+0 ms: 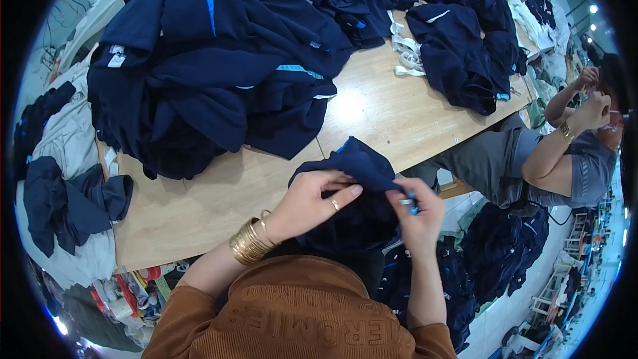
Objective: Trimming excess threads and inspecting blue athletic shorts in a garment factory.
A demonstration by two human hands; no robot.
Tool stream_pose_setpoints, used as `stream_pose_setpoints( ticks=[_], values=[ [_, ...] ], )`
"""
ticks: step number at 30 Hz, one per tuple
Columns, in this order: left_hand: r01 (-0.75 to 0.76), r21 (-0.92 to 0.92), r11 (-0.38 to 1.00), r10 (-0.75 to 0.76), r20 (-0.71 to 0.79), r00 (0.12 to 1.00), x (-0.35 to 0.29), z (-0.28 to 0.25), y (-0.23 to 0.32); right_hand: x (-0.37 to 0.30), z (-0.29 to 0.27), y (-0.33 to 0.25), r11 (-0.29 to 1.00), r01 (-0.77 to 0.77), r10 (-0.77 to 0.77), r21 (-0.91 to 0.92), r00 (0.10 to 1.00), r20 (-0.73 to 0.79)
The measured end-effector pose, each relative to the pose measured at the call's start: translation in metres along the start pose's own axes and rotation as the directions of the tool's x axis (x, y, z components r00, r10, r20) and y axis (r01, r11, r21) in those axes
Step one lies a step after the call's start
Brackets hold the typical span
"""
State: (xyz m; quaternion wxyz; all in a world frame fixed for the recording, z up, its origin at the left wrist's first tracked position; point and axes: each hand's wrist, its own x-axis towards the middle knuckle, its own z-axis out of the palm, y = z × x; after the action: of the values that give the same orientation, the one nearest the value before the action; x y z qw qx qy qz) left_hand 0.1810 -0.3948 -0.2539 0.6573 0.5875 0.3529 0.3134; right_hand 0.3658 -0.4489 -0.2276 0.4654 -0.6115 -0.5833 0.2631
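A navy garment [362, 166] is bunched up in front of me, over the table's near edge and my lap. My left hand [312, 201] grips its cloth with fingers and thumb, and bracelets circle that wrist. On the other side, my right hand [420, 216] is closed at the garment's edge. A small blue tool [413, 203] shows between its fingers, blurred, so its exact kind is unclear. Just beyond my hands, a large heap of navy garments [219, 86] with light blue trim lies on the wooden table [259, 179].
More navy garments [458, 60] and white strips [407, 50] lie at the far right of the table. A seated person [565, 153] works close to its right side. Dark garments [492, 246] are piled low at my right. Grey cloth [66, 139] hangs at the left.
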Motion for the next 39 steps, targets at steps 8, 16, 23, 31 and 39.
stream_pose_setpoints(
  ticks=[8, 16, 23, 31, 39],
  values=[
    [-0.353, 0.235, 0.906, 0.361, 0.010, 0.933, 0.016, 0.008, 0.066, 0.048, -0.029, -0.075, 0.970, -0.161, 0.092, 0.184, 0.938, 0.334],
    [-0.205, -0.277, 0.939, 0.264, 0.197, 0.944, 0.013, -0.062, 0.122, 0.063, -0.040, -0.060, 0.966, -0.234, 0.089, 0.114, 0.708, 0.701],
    [-0.244, -0.707, 0.663, 0.156, -0.189, 0.970, 0.000, -0.098, 0.123, 0.068, -0.046, -0.025, 0.988, -0.152, 0.148, -0.011, 0.935, 0.322],
    [-0.325, -0.623, 0.711, 0.125, -0.343, 0.931, -0.024, -0.126, 0.118, 0.066, -0.099, -0.058, 0.868, -0.306, 0.281, 0.391, 0.952, 0.122],
    [-0.375, -0.561, 0.738, 0.108, -0.451, 0.886, -0.038, -0.120, 0.115, 0.063, -0.105, -0.071, 0.896, -0.273, 0.234, 0.349, 0.960, 0.151]
  ],
)
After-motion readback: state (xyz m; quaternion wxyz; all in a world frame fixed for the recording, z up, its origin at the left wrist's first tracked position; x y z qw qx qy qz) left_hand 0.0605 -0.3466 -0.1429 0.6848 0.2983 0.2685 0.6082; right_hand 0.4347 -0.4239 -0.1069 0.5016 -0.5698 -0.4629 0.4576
